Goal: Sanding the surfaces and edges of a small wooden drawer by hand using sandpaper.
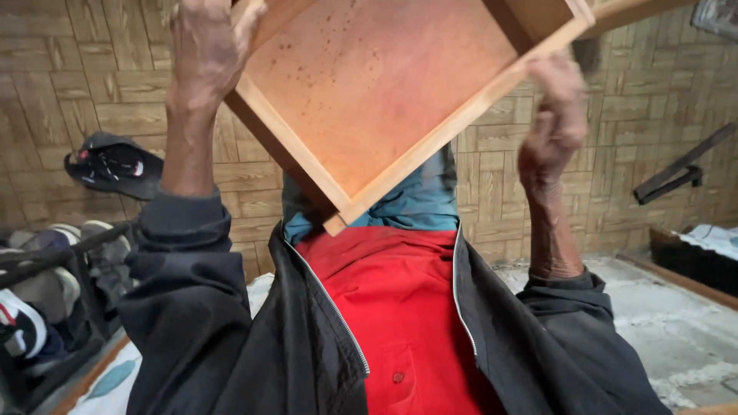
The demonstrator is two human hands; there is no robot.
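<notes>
I hold a shallow wooden drawer (384, 84) up in front of me, tilted like a diamond, with one corner pointing down toward my teal trousers. It has a pale wood frame and a reddish-brown speckled bottom panel. My left hand (201, 54) grips the upper left edge of its frame. My right hand (555, 115) is curled against the outer side of the right frame rail, slightly blurred. The drawer's top part runs out of view. Below it I see my red shirt and open black jacket.
A wood parquet floor (100, 92) lies beneath. A black shoe (115, 165) lies on it at the left, above a dark rack (54, 253) with several shoes. A pale patterned rug (676, 330) lies at the lower right, with a dark bar (680, 173) and low furniture (699, 257) beyond it.
</notes>
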